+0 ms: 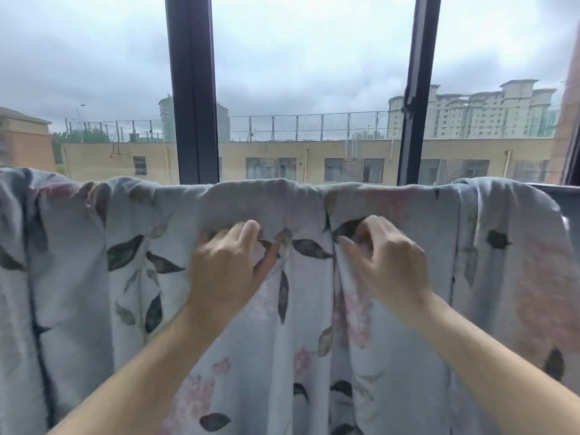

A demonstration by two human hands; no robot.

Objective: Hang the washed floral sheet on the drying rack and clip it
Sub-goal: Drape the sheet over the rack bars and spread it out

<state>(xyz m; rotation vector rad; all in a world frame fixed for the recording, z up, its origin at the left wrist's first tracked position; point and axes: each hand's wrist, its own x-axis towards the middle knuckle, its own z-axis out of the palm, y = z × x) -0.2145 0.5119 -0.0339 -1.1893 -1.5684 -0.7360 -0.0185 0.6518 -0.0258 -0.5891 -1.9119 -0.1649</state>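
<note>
The sheet (pixel 301 334) hangs in front of the window (pixel 314 73).

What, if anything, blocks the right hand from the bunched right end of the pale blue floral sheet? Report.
Likely yes, nothing does: the right hand grips the pale blue floral sheet midway; only draped cloth lies before that end.

The floral sheet (pixel 298 324) was soft, matt woven cloth, creased into loose folds. Behind it, the window frame (pixel 194 89) was dark, smooth metal with a slight sheen, holding clear glass.
</note>
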